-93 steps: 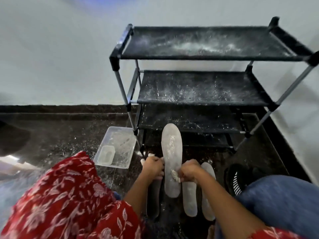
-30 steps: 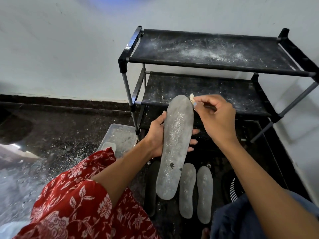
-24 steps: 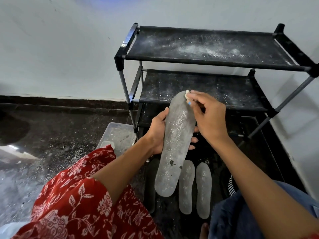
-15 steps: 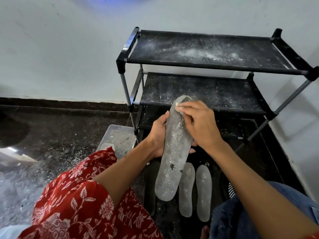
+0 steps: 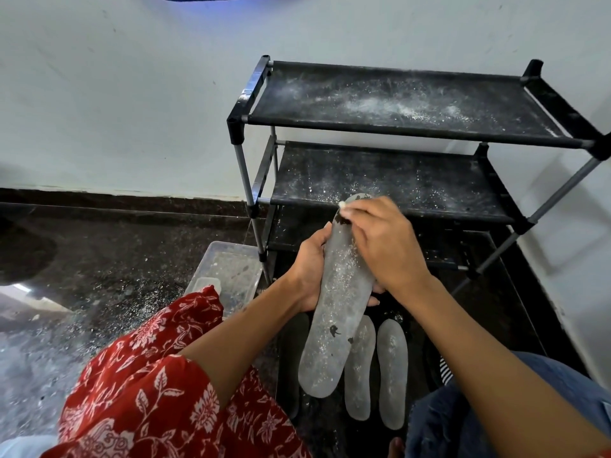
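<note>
Rubbing is judged in hand: the insole (image 5: 334,325) is clasped by the left hand (image 5: 307,276) before the rack (image 5: 396,129), a white wad (image 5: 342,203) is pinched at its toe in the grip of the right hand (image 5: 386,252), and a steady downward stroke is needed next.

Soft, even daylight fills the scene. The pale wall (image 5: 132,94) is bright, with a bluish cast along its top edge. Glare whitens the dark floor (image 5: 115,252) at far left. The rack (image 5: 396,104) throws faint shadows rightward and bows from wide-angle distortion. The right hand (image 5: 383,246) looks slightly soft.
</note>
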Tool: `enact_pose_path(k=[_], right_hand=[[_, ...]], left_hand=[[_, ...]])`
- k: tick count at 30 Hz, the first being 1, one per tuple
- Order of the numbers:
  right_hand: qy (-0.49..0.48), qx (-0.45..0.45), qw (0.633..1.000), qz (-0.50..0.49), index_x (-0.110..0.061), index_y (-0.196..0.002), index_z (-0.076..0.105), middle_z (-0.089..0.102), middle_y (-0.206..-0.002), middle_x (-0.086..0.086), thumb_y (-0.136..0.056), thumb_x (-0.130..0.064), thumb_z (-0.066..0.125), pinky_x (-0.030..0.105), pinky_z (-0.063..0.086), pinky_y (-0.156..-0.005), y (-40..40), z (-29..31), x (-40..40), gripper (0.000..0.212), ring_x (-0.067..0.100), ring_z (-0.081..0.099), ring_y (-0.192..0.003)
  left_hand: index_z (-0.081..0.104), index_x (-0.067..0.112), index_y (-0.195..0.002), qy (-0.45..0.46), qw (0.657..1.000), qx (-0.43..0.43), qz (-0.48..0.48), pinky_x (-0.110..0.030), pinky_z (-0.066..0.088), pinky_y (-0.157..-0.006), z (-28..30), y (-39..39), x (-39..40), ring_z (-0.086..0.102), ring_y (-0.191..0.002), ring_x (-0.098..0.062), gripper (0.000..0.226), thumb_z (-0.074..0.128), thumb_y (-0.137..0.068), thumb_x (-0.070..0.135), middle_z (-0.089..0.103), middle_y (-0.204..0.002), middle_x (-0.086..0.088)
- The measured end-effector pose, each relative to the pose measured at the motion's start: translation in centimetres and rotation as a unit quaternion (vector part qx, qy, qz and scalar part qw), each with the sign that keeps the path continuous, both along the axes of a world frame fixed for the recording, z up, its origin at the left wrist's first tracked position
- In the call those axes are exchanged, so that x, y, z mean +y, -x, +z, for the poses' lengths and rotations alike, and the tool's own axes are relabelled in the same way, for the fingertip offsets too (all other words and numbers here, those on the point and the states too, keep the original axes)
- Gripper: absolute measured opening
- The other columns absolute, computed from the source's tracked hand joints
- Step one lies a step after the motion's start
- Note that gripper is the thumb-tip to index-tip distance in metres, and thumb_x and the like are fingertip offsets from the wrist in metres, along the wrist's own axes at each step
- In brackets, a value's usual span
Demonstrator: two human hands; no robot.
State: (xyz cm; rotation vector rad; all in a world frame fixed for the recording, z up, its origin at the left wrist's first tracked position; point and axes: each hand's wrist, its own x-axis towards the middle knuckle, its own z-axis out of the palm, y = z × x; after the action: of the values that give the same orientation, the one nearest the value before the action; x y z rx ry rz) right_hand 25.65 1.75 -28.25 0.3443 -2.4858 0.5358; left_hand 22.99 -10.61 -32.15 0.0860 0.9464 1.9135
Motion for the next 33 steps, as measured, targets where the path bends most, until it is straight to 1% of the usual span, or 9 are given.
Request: enact_pose_path(k=[4,10,15,17,20,22,25,28,33], right_hand=[[0.037,0.008,0.996,-0.084,0.004,-0.099,0.070,0.069,-0.099,0.014,-0.085,0.006,0.058,0.035,0.053,-0.083,0.5,0.4,1.1,0.018,0.028,0.060,-0.096],[-0.025,-0.041,0.999,0.013,0.003,-0.104,0.068,0.067,-0.105,0.012,-0.083,0.002,0.061,0.040,0.054,-0.080,-0.2,-0.1,-0.7,0.022,0.027,0.058,-0.101],[0.018,-0.014,0.994,-0.107,0.004,-0.101,0.068,0.068,-0.102,0.015,-0.086,0.006,0.056,0.036,0.053,-0.082,0.3,0.5,1.7,0.020,0.028,0.058,-0.098],[0.010,-0.008,0.997,-0.081,0.005,-0.099,0.069,0.068,-0.100,0.016,-0.083,0.007,0.059,0.035,0.054,-0.081,0.1,0.5,1.0,0.019,0.029,0.059,-0.096],[-0.034,-0.032,0.999,0.011,0.004,-0.102,0.068,0.068,-0.103,0.013,-0.080,0.005,0.063,0.040,0.055,-0.079,-0.4,0.1,-0.5,0.022,0.029,0.059,-0.099],[-0.037,-0.025,0.999,0.009,0.004,-0.102,0.068,0.068,-0.102,0.013,-0.080,0.005,0.063,0.040,0.055,-0.078,-0.2,0.3,0.0,0.022,0.028,0.060,-0.097],[0.017,0.001,0.998,-0.060,0.003,-0.098,0.070,0.069,-0.098,0.014,-0.082,0.008,0.061,0.033,0.053,-0.081,0.3,0.7,1.7,0.019,0.028,0.061,-0.092],[0.031,-0.005,0.996,-0.083,0.001,-0.095,0.071,0.070,-0.096,0.011,-0.083,0.004,0.061,0.024,0.045,-0.083,0.1,0.7,2.1,0.016,0.025,0.061,-0.093],[0.031,-0.066,0.994,-0.080,-0.003,-0.078,0.073,0.070,-0.081,0.007,-0.076,-0.005,0.067,0.025,0.045,-0.074,-0.3,0.5,2.0,0.007,0.022,0.062,-0.079]], left_hand=[[0.072,0.006,-0.103,0.016,0.999,0.012,-0.027,-0.048,0.055,-0.075,-0.2,-0.3,0.0,0.067,-0.080,-0.037,0.082,0.014,-0.093,0.063,0.069,-0.094,-0.021],[0.074,0.008,-0.097,0.033,0.999,0.009,-0.003,-0.054,0.054,-0.074,-0.2,-0.3,0.1,0.068,-0.080,-0.040,0.077,0.020,-0.093,0.063,0.069,-0.094,-0.024],[0.064,0.004,-0.115,0.045,0.998,0.017,-0.028,-0.048,0.053,-0.076,-0.5,-0.5,0.1,0.065,-0.080,-0.037,0.082,0.012,-0.093,0.064,0.067,-0.101,-0.024],[0.069,0.004,-0.108,0.046,0.998,0.019,-0.023,-0.048,0.054,-0.075,-0.6,-0.4,0.1,0.066,-0.079,-0.037,0.083,0.013,-0.093,0.064,0.068,-0.098,-0.024],[0.074,0.007,-0.097,0.042,0.999,0.021,-0.012,-0.052,0.054,-0.076,-0.4,-0.3,0.1,0.068,-0.081,-0.040,0.079,0.019,-0.093,0.063,0.069,-0.094,-0.025],[0.074,0.006,-0.098,0.034,0.999,0.020,-0.017,-0.051,0.054,-0.076,-0.3,-0.2,0.1,0.067,-0.080,-0.040,0.080,0.019,-0.092,0.064,0.069,-0.093,-0.025],[0.069,0.005,-0.110,0.022,0.999,0.022,-0.034,-0.048,0.053,-0.077,-0.4,-0.2,0.0,0.065,-0.081,-0.037,0.083,0.014,-0.092,0.065,0.067,-0.100,-0.023],[0.063,0.004,-0.120,0.017,0.999,0.018,-0.031,-0.048,0.051,-0.079,-0.5,0.0,-0.3,0.063,-0.083,-0.037,0.084,0.012,-0.092,0.065,0.065,-0.105,-0.023],[0.069,0.007,-0.110,-0.008,0.999,0.029,-0.013,-0.047,0.053,-0.075,-0.3,0.4,-0.6,0.066,-0.078,-0.036,0.079,0.014,-0.093,0.061,0.069,-0.097,-0.020]])
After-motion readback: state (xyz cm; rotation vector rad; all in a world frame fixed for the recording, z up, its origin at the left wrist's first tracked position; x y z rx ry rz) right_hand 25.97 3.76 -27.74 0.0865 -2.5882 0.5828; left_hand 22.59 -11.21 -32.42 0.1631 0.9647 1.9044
